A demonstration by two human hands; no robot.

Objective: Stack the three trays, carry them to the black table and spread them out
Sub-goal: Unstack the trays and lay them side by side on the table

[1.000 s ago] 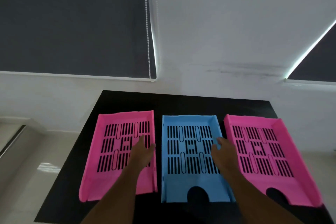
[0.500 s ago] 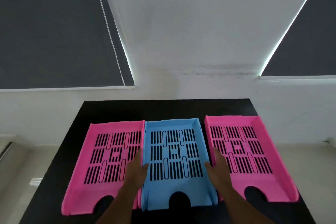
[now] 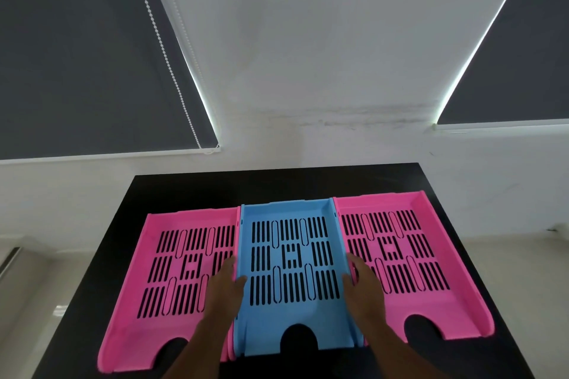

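Three slotted letter trays lie side by side on the black table (image 3: pixel 191 188). The blue tray (image 3: pixel 292 311) is in the middle, a pink tray (image 3: pixel 132 311) on its left, another pink tray (image 3: pixel 431 301) on its right. My left hand (image 3: pixel 226 286) grips the blue tray's left wall, thumb inside it and fingers over the left pink tray. My right hand (image 3: pixel 363 284) holds the blue tray's right wall in the same way. The blue tray touches both pink trays and sits slightly over their inner edges.
The table stands against a white wall (image 3: pixel 308 55) with dark roller blinds (image 3: pixel 77 55) left and right. A bead chain (image 3: pixel 166 52) hangs by the left blind. Pale floor (image 3: pixel 37 301) shows left of the table and to its right.
Both hands closed onto the blue tray's side walls. The gaps between the trays have closed, and the view shifted so the trays sit more centred.
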